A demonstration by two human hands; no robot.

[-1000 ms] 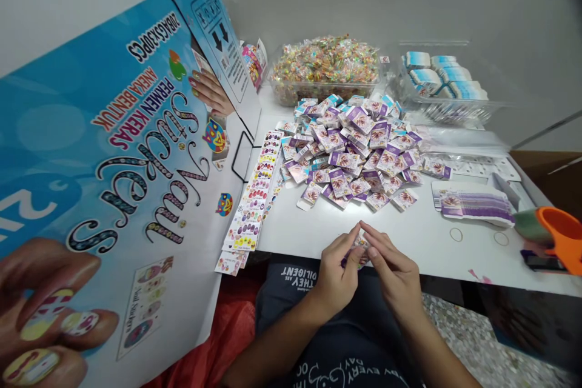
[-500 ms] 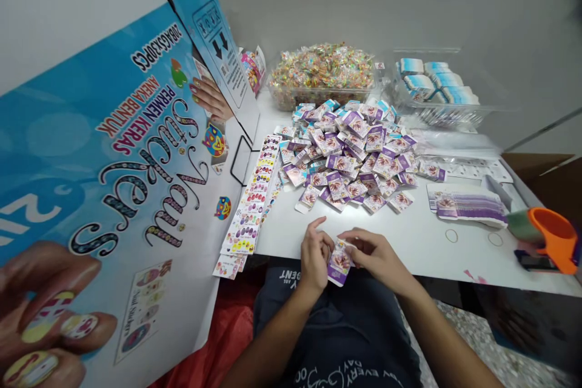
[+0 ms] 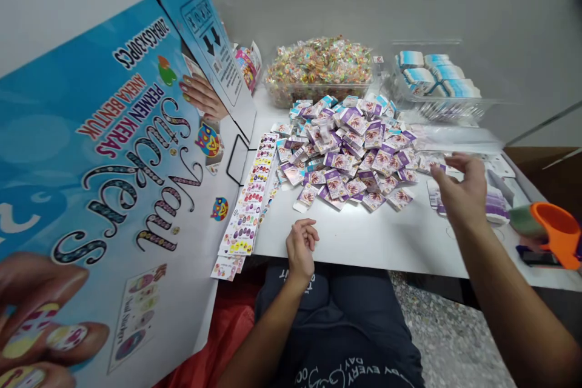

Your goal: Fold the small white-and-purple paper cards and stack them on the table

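Observation:
My left hand (image 3: 302, 250) rests at the table's front edge, its fingers loosely bent and no object visible in them. Over on the right, my right hand (image 3: 461, 191) is open, thumb and fingers spread, above a stack of flat purple-and-white cartons (image 3: 496, 205), which it partly hides. Whether it touches the stack I cannot tell. Between and beyond the hands lies a heap of small folded purple-and-white boxes (image 3: 350, 160), with some light-blue ones among them. One box near the top of the heap looks blurred.
A clear tub of wrapped candies (image 3: 318, 94) stands behind the heap. Right of it, another clear tub (image 3: 475, 100) holds blue-and-white card stacks. Nail sticker sheets (image 3: 250, 200) lie left, beside a large printed carton (image 3: 150, 151). An orange tape dispenser (image 3: 557, 233) sits at the right.
The small box has left my hands. My right hand has moved up and right to the carton stack and spread open. My left hand has shifted slightly left.

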